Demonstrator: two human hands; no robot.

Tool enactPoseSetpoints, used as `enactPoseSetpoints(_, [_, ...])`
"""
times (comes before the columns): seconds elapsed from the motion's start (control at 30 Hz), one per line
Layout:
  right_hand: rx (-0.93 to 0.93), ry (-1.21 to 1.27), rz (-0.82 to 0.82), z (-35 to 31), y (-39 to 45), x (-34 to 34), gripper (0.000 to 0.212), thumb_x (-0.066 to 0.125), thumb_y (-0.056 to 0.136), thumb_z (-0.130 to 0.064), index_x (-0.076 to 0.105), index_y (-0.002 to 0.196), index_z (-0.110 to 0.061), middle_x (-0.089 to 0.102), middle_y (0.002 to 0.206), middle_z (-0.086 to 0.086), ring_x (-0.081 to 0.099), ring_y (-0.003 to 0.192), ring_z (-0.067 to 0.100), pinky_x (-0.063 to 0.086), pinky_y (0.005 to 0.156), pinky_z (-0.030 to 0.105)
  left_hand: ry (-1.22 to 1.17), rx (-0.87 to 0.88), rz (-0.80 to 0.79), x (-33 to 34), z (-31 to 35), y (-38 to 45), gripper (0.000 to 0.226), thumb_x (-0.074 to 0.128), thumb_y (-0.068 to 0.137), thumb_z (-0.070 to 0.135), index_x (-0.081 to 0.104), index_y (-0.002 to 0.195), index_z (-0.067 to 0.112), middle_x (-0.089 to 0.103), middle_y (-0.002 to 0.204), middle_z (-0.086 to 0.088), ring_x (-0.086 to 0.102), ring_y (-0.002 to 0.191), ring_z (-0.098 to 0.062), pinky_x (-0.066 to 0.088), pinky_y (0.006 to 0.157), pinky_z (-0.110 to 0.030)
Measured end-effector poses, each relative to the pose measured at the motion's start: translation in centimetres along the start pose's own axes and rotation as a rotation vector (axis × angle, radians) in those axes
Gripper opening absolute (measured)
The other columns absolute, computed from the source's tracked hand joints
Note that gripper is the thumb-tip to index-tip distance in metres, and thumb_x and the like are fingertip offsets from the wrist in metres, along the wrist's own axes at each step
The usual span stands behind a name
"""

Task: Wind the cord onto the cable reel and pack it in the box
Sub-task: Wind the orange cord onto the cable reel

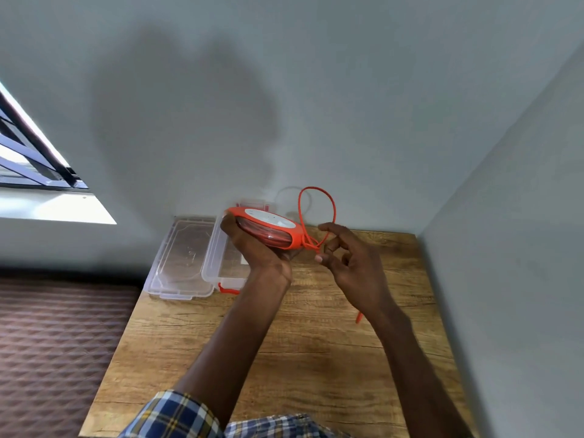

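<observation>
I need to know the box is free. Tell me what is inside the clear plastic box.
The clear plastic box shows nothing in its visible part; the left hand holding the orange cable reel covers the rest.

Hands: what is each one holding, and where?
Left hand grips the orange cable reel from beneath, by its rim. Right hand pinches the loose orange cord beside the reel.

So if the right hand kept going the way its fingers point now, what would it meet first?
Probably the orange cable reel held in the left hand. The right hand points up and left, fingers already at the loose cord beside the reel's edge. Depth is unclear from this one view.
</observation>
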State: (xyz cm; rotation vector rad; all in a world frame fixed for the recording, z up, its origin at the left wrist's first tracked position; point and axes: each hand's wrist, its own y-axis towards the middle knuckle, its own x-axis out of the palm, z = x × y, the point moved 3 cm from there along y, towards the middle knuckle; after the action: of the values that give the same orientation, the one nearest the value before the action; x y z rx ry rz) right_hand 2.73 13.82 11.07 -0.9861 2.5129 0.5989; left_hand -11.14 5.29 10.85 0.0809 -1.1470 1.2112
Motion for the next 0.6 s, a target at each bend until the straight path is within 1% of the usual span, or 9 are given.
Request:
enactPoseSetpoints(0.07, [-0.062, -0.092, 0.010, -0.2, 0.0, 0.1, 0.048, 0.072, 0.091, -0.014, 0.062, 0.130, -0.041, 0.070, 0.089, -0.020, 0.068, 0.080, 0.001, 0.046, 0.065, 0.013, 0.002, 0.009, 0.010, -0.1, 0.0, 0.2, 0.065, 0.037, 0.094, 0.081, 0.070, 0.118, 0.031, 0.074, 0.125, -0.009, 0.073, 0.108, -0.028, 0.064, 0.077, -0.054])
enactPoseSetpoints(0.13, [-0.025, -0.069, -0.005, -0.1, -0.1, 0.4, 0.049, 0.067, 0.093, -0.008, 0.061, 0.126, -0.043, 0.072, 0.085, -0.018, 0.069, 0.076, 0.004, 0.055, 0.067, 0.027, 0.008, 0.021, 0.023, -0.1, -0.1, 0.1, 0.064, 0.038, 0.094, 0.081, 0.070, 0.118, 0.031, 0.077, 0.113, -0.004, 0.076, 0.098, -0.024, 0.064, 0.071, -0.050])
enactPoseSetpoints(0.17, [0.023, -0.015, -0.017, -0.1, -0.1, 0.6, 0.049, 0.064, 0.093, -0.004, 0.060, 0.122, -0.043, 0.073, 0.081, -0.014, 0.070, 0.072, 0.007, 0.058, 0.066, 0.033, 0.010, 0.033, 0.027, -0.2, -0.1, 0.1, 0.066, 0.038, 0.095, 0.080, 0.070, 0.123, 0.030, 0.077, 0.111, -0.003, 0.076, 0.098, -0.024, 0.064, 0.072, -0.049])
enactPoseSetpoints(0.23, [0.092, 0.032, 0.000, 0.2, -0.2, 0.6, 0.049, 0.061, 0.093, 0.000, 0.059, 0.113, -0.044, 0.073, 0.076, -0.009, 0.071, 0.068, 0.012, 0.060, 0.068, 0.043, 0.007, 0.049, 0.024, -0.1, 0.0, 0.1, 0.072, 0.039, 0.095, 0.080, 0.065, 0.136, 0.027, 0.077, 0.114, -0.003, 0.074, 0.107, -0.027, 0.063, 0.085, -0.055])
enactPoseSetpoints(0.3, [0.123, -0.023, 0.075, 0.7, -0.1, -0.1, 0.044, 0.062, 0.092, -0.002, 0.059, 0.109, -0.042, 0.072, 0.075, -0.010, 0.072, 0.072, 0.009, 0.059, 0.072, 0.043, -0.031, 0.033, 0.026, -0.2, 0.2, 0.2, 0.077, 0.040, 0.092, 0.082, 0.064, 0.141, 0.027, 0.077, 0.121, -0.007, 0.072, 0.116, -0.031, 0.054, 0.099, -0.066])
enactPoseSetpoints(0.4, [0.196, -0.083, 0.167, 1.7, -0.3, -1.2, 0.036, 0.062, 0.091, -0.004, 0.065, 0.105, -0.036, 0.073, 0.076, -0.009, 0.072, 0.078, 0.012, 0.058, 0.075, 0.041, -0.074, 0.016, 0.018, -0.5, 0.9, 0.8, 0.084, 0.037, 0.089, 0.086, 0.065, 0.140, 0.026, 0.074, 0.131, -0.011, 0.069, 0.121, -0.036, 0.050, 0.098, -0.075])
enactPoseSetpoints(0.47, [0.270, -0.167, 0.202, 2.5, -0.5, -1.8, 0.030, 0.061, 0.090, -0.005, 0.070, 0.094, -0.033, 0.074, 0.080, -0.009, 0.071, 0.083, 0.014, 0.057, 0.077, 0.040, -0.112, 0.013, 0.007, -1.0, 1.4, 1.3, 0.087, 0.034, 0.089, 0.088, 0.064, 0.141, 0.025, 0.071, 0.136, -0.012, 0.067, 0.124, -0.039, 0.049, 0.099, -0.075])
enactPoseSetpoints(0.53, [0.338, -0.295, 0.176, 3.0, -0.6, -2.4, 0.029, 0.060, 0.090, -0.007, 0.072, 0.088, -0.033, 0.075, 0.087, -0.009, 0.070, 0.090, 0.016, 0.056, 0.080, 0.038, -0.135, 0.008, 0.012, -1.3, 1.7, 1.7, 0.088, 0.031, 0.088, 0.090, 0.065, 0.139, 0.027, 0.071, 0.134, -0.013, 0.066, 0.124, -0.042, 0.048, 0.098, -0.077])
enactPoseSetpoints(0.6, [0.352, -0.384, 0.040, 3.0, -0.3, -2.4, 0.030, 0.059, 0.089, -0.004, 0.074, 0.096, -0.029, 0.076, 0.096, -0.008, 0.070, 0.099, 0.017, 0.055, 0.087, 0.038, -0.141, 0.005, 0.013, -1.5, 1.9, 2.0, 0.089, 0.029, 0.087, 0.091, 0.063, 0.140, 0.028, 0.071, 0.133, -0.014, 0.066, 0.123, -0.044, 0.047, 0.098, -0.080])
